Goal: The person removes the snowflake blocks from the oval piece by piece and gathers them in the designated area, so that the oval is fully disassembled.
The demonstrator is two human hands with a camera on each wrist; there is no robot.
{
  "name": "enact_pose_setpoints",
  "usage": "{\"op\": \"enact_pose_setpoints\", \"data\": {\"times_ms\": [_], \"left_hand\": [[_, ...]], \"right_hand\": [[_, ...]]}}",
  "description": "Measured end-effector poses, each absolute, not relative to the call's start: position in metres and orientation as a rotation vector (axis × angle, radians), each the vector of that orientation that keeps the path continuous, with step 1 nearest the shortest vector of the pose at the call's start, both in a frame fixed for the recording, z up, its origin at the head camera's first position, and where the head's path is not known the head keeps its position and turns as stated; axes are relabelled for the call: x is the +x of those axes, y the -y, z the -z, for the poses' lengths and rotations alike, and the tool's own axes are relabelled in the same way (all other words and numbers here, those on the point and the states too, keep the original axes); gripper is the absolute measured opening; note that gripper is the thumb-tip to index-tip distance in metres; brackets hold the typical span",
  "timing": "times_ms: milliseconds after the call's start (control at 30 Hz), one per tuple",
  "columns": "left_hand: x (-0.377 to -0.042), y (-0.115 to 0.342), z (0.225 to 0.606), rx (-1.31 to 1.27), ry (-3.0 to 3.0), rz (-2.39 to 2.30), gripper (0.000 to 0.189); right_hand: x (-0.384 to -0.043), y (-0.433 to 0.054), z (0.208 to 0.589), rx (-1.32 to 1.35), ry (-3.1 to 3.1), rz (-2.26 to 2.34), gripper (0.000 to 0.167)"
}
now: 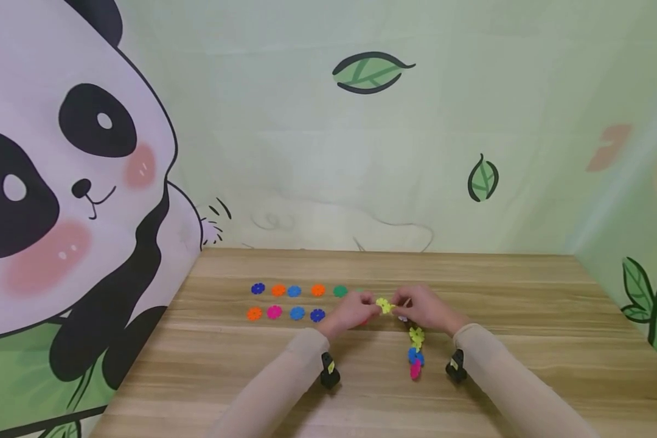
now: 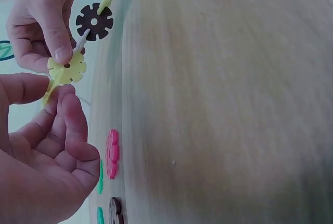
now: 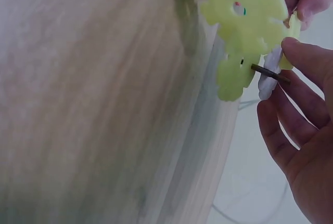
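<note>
My left hand (image 1: 352, 313) pinches a yellow notched flower disc (image 2: 49, 93), seen nearly edge-on in the left wrist view. It meets another yellow disc (image 2: 67, 69), which my right hand (image 1: 427, 308) pinches between thumb and fingers. From there a chain of interlocking discs runs on: a white disc (image 3: 270, 73), a dark brown disc (image 2: 94, 22), then yellow discs (image 1: 417, 336), a blue disc (image 1: 415, 356) and a pink disc (image 1: 415, 370) at its lower end. The fingers partly cover the joint between the two yellow discs.
Two rows of loose flower discs lie on the wooden table (image 1: 224, 365) left of the hands, among them an orange disc (image 1: 254, 314), a dark blue disc (image 1: 258, 288) and a green disc (image 1: 340, 291). A panda-and-leaf backdrop (image 1: 306, 152) rises behind the table.
</note>
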State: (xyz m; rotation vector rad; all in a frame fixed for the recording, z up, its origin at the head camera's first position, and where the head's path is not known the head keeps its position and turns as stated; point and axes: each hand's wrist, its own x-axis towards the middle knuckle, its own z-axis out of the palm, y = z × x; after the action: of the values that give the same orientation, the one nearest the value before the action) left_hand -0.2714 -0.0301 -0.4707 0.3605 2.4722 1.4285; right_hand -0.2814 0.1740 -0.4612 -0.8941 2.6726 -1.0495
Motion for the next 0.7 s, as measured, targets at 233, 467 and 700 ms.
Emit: {"op": "enact_pose_setpoints", "data": {"times_ms": [233, 467, 700], "left_hand": [[-0.2723, 0.0302, 0.4747, 0.344, -2.423, -1.480, 0.017], [-0.2717, 0.0323, 0.4784, 0.315, -2.304, -1.572, 0.026], [-0.2706, 0.0348, 0.4794, 0.332, -2.222, -1.624, 0.014]], "right_hand": [[-0.2817, -0.1722, 0.4628, -1.000, -2.670, 1.035, 0.006], [-0.2820, -0.1717, 0.4649, -1.060, -2.674, 0.997, 0.007], [-0.2820, -0.1688, 0.4651, -1.110, -2.704, 0.977, 0.009]]}}
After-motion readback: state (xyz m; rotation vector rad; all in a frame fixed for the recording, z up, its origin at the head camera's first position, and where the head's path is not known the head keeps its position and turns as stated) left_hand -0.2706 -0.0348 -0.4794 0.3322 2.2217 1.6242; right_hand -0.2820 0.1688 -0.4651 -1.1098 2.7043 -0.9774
